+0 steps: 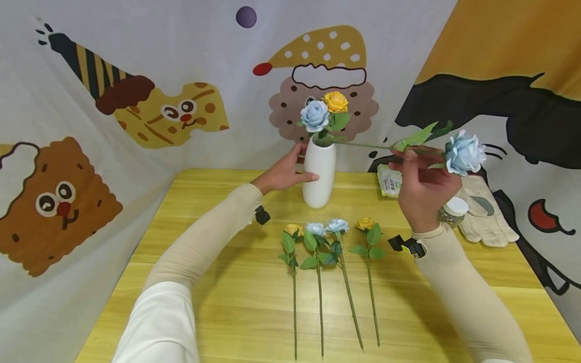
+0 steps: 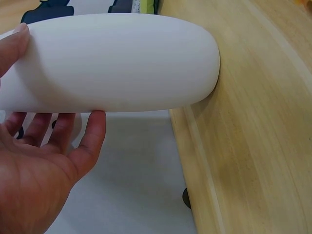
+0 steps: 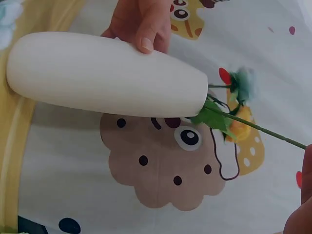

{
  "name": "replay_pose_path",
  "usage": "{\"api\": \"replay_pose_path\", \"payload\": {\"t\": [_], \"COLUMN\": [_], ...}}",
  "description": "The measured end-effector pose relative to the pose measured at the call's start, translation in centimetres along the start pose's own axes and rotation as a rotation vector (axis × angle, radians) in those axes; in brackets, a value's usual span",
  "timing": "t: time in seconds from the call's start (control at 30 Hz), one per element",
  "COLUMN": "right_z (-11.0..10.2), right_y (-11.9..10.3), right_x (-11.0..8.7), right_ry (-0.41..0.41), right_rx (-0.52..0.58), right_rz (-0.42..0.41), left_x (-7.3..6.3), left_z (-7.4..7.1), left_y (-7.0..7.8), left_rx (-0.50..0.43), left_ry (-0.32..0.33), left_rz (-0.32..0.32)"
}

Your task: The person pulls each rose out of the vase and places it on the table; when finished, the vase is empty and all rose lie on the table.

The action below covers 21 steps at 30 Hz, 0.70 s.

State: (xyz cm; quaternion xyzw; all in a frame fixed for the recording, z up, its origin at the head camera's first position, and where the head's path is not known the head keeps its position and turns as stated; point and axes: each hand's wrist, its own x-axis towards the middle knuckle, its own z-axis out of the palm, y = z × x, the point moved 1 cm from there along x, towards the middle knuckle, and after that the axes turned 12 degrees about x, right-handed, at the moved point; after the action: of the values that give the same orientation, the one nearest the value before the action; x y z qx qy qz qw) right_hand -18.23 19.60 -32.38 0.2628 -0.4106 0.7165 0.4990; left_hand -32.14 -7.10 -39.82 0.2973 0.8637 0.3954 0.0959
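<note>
A white vase point(image 1: 320, 176) stands upright at the back of the table, with a blue rose point(image 1: 314, 116) and a yellow rose point(image 1: 336, 102) in its mouth. My left hand point(image 1: 287, 169) holds the vase from the left; its thumb lies on one side and its fingers on the other, as the left wrist view shows. My right hand point(image 1: 428, 189) pinches the stem of another blue rose point(image 1: 465, 153), which lies nearly level with its bloom to the right. That stem point(image 3: 273, 133) points toward the vase mouth, where leaves hide whether its tip touches the rim.
Nearer me on the wooden table point(image 1: 218, 307) lie several more blue and yellow roses point(image 1: 320, 282), stems toward me. At the right are a small packet point(image 1: 389, 180), a white-lidded jar point(image 1: 454, 210) and pale gloves point(image 1: 487, 217). A cartoon-printed cloth point(image 1: 195, 40) hangs behind.
</note>
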Motion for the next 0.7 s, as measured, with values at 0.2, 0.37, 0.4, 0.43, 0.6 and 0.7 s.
{"api": "replay_pose_path", "payload": {"t": [0.2,0.37,0.4,0.43,0.6,0.7], "right_z": [-1.2,-2.4,-2.7,-3.1,-5.0,-6.3], "right_y": [-1.6,-3.0,-3.3,-3.5,-4.3,-4.5], "right_x": [-0.2,0.0,0.0,-0.1,-0.2,-0.2], "right_ry": [0.026,0.045,0.045,0.042,-0.009,-0.036], "right_rx": [0.025,0.029,0.027,0.035,0.019,-0.032], "right_rz": [-0.012,0.013,0.02,0.032,0.103,0.16], "left_x": [0.1,0.2,0.2,0.2,0.2,0.2], "left_z": [0.0,0.0,0.0,0.1,0.1,0.0], "left_y": [0.0,-0.2,-0.2,-0.2,-0.2,-0.3], "left_rx": [0.049,0.049,0.045,0.048,0.057,0.048], "left_ry": [0.013,0.011,0.009,0.007,0.015,0.017], "left_rz": [0.025,0.046,0.049,0.05,0.039,0.033]}}
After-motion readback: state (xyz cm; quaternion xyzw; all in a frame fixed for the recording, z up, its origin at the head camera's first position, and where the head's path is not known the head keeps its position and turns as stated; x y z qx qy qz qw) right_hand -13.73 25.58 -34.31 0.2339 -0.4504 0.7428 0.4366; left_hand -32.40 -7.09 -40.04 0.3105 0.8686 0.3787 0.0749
